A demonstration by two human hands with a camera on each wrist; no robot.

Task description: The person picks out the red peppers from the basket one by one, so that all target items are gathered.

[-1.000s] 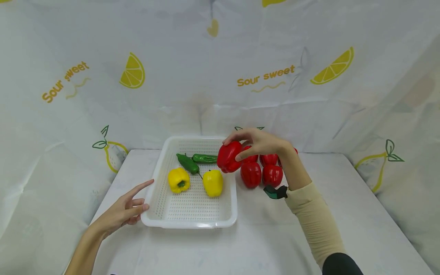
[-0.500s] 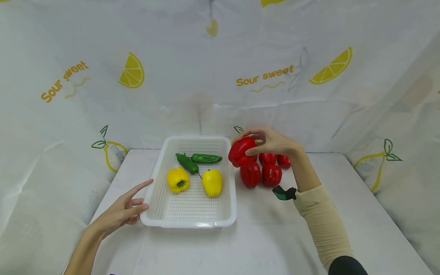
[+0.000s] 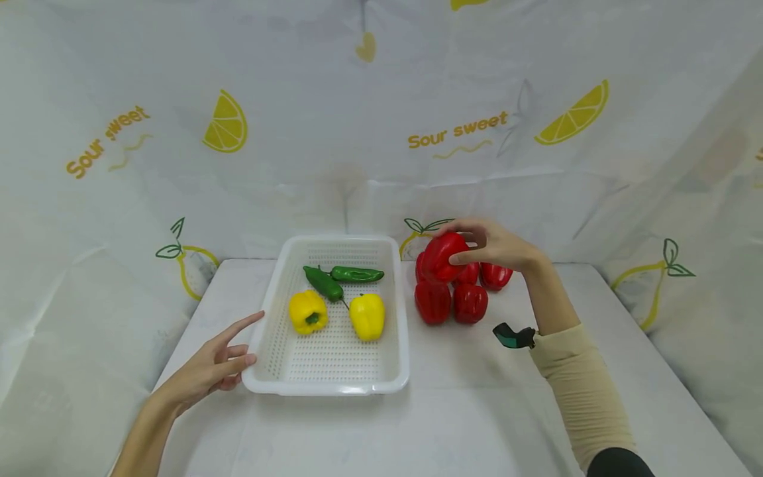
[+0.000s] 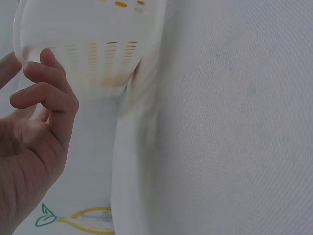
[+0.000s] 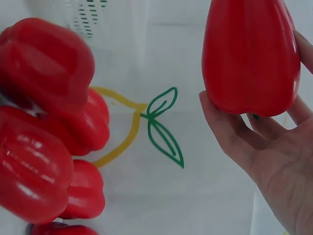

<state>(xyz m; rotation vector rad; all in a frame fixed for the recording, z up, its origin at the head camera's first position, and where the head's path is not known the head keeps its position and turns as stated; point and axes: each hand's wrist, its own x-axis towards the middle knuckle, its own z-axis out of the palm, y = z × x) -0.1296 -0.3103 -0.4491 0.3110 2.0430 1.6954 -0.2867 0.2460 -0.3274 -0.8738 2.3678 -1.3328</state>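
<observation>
In the head view my right hand grips a red bell pepper between thumb and fingers, above several other red bell peppers on the table. The right wrist view shows the held bell pepper apart from that group. A white perforated plastic basket stands left of them. Lying in it are two green chili peppers and two yellow bell peppers. My left hand is at the basket's left side, index finger stretched along the rim and thumb near the front corner.
A white cloth covers the table. Behind it hangs a white curtain printed with lemons and lettering. A dark green tab sticks out from the right sleeve cuff.
My right hand has moved to the right with the red bell pepper, from over the basket's right rim to above the red group. The left hand stays at the basket.
</observation>
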